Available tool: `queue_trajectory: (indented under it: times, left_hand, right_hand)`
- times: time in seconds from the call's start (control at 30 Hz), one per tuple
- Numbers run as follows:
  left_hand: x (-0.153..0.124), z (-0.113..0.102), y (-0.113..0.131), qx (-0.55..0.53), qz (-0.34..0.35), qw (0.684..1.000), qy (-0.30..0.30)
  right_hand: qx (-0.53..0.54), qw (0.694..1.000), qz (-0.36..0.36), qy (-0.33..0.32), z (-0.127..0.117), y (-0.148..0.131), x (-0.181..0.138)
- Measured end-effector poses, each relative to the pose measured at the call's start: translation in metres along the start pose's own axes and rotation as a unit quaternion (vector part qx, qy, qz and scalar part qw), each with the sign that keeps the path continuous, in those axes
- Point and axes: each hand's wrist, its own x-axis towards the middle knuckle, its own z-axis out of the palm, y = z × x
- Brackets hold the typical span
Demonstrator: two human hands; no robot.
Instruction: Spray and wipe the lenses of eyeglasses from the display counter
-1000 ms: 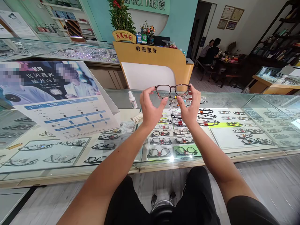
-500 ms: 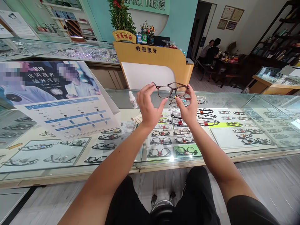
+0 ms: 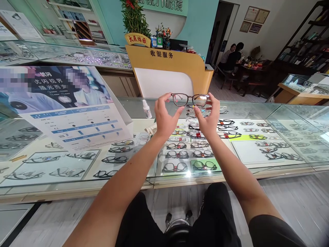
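A pair of dark-framed eyeglasses [image 3: 190, 97] is held up in the air above the glass counter, its lenses side by side across the view. My left hand [image 3: 166, 115] grips the left end of the frame, fingers at the outer edge and thumb below the lens. At the other end, my right hand [image 3: 208, 115] holds the frame in the same way. The temples are mostly hidden behind the front. Below my hands, several rows of spectacle frames [image 3: 177, 154] lie inside the glass display counter [image 3: 218, 176].
A white spray bottle [image 3: 146, 109] stands on the counter left of my hands. A large printed card stand [image 3: 77, 113] leans at the left. Behind is a yellow cashier desk [image 3: 205, 73]. Two people [image 3: 232, 58] sit at a far table. A stool [image 3: 177, 235] is under me.
The eyeglasses have tipped so the front faces more squarely, and the temple seen over the right lens is now out of sight. Both hands have shifted slightly right.
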Motion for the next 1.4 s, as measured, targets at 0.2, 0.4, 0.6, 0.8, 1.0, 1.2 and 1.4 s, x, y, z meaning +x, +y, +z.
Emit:
queue_trajectory:
  times: [0.2,0.4,0.6,0.8,1.0,1.2,1.4]
  left_hand:
    - [0.001,0.001,-0.003,-0.025,-0.040,0.999,-0.027]
    - [-0.001,0.002,0.000,-0.025,-0.046,0.998,-0.029]
    - [-0.002,0.002,0.005,-0.028,-0.040,0.999,-0.011]
    - [-0.001,0.001,0.005,-0.031,-0.030,0.999,0.007]
    - [0.002,0.002,-0.002,-0.044,-0.036,0.998,0.030]
    - [0.002,0.003,-0.007,-0.033,-0.046,0.998,0.016]
    - [0.002,0.000,0.001,-0.051,-0.069,0.996,-0.011]
  right_hand:
    - [0.012,1.000,-0.017,0.006,-0.002,-0.004,0.001]
    - [-0.009,0.999,-0.037,0.025,-0.002,-0.009,0.002]
    - [-0.016,0.999,-0.050,0.009,-0.001,-0.009,0.001]
    - [0.027,0.998,-0.044,-0.025,-0.005,-0.013,0.002]
    - [0.058,0.997,-0.038,-0.036,-0.009,-0.018,0.004]
    - [0.147,0.988,0.027,-0.032,-0.004,-0.016,0.006]
    - [0.244,0.966,0.086,-0.012,-0.006,-0.017,0.012]
